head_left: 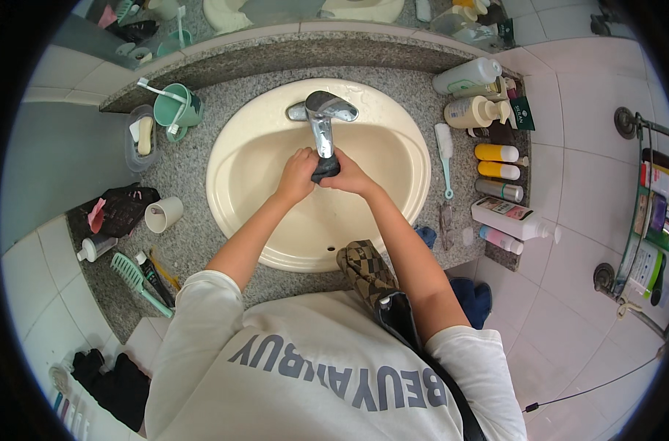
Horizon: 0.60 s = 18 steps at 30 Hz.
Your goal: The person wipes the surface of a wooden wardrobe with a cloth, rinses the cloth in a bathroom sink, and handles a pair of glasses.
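Both of my hands meet over the cream washbasin (246, 220), just below the spout of a chrome mixer tap (322, 132). Between them is a small, dark, bunched piece that looks like wet cloth (326, 170). My left hand (299, 175) grips its left side, fingers curled. My right hand (348, 175) holds it from the right, with the thumb across its lower edge. The spout partly covers the top of the cloth, and I cannot tell whether water is running. The basin's drain is not visible.
On the left of the granite counter (191, 220) are a green cup (180, 107) with toothbrushes, a soap dish (141, 138), a white cup (163, 214) and a hairbrush (139, 281). Rightward lie a cleaning brush (445, 160) and several bottles (502, 218). A patterned bag (362, 270) hangs near my right forearm.
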Each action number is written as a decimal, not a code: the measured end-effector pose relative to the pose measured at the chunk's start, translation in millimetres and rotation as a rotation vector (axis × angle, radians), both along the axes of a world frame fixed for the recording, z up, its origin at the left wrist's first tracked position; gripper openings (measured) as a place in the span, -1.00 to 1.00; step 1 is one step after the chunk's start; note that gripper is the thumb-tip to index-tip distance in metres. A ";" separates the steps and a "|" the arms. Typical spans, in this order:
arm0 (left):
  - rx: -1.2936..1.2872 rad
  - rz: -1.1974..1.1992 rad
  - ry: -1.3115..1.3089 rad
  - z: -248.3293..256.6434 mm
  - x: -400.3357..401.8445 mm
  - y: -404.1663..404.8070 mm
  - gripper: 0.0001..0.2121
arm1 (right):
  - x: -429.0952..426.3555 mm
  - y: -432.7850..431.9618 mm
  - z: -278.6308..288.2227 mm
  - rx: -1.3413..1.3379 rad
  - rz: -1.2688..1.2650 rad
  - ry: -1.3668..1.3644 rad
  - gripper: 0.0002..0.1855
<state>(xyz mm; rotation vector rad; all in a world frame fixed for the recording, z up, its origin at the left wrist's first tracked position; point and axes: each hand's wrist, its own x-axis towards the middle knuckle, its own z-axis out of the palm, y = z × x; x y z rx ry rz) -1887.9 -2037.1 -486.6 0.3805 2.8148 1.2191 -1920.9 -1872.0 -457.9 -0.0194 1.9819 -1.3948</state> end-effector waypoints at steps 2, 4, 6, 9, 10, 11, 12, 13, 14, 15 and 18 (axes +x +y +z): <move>0.088 0.070 0.000 1.3 -3.0 0.0 -0.72 | -2.7 -0.8 -7.5 0.182 0.048 0.212 -0.36; 0.239 0.153 -0.077 0.3 -6.5 -0.5 -0.66 | -4.7 -3.8 -14.9 0.097 -0.104 0.249 -0.46; 0.449 0.045 -0.533 -4.7 -19.6 -12.2 -0.56 | -5.5 -6.7 -18.3 0.007 -0.248 0.074 -0.47; 0.537 -0.063 -0.860 -13.2 -28.3 -20.7 -0.42 | -4.2 -5.3 -13.0 0.025 -0.259 0.116 -0.52; 0.529 -0.066 -0.904 -15.7 -30.2 -22.1 -0.37 | -4.3 -3.0 -9.4 -0.148 -0.315 -0.054 -0.55; 0.406 -0.050 -0.783 -17.2 -28.2 -20.5 -0.45 | -4.5 0.8 -4.8 -0.258 -0.394 -0.281 -0.57; 0.319 -0.020 -0.664 -17.9 -27.3 -20.0 -0.49 | -3.8 3.4 -1.0 -0.425 -0.408 -0.514 -0.60; 0.224 0.003 -0.563 -17.6 -24.9 -18.4 -0.53 | -9.4 10.0 2.7 -0.599 -0.369 -0.691 -0.66; 0.141 0.011 -0.474 -16.3 -22.9 -17.3 -0.57 | -10.7 12.9 4.9 -0.565 -0.394 -0.755 -0.66; 0.099 -0.008 -0.371 -14.4 -21.8 -17.3 -0.60 | -12.4 16.5 6.4 -0.564 -0.400 -0.814 -0.65; 0.011 -0.079 -0.103 -6.0 -22.3 -22.0 -0.69 | -11.2 21.2 5.3 -0.481 -0.319 -0.826 -0.65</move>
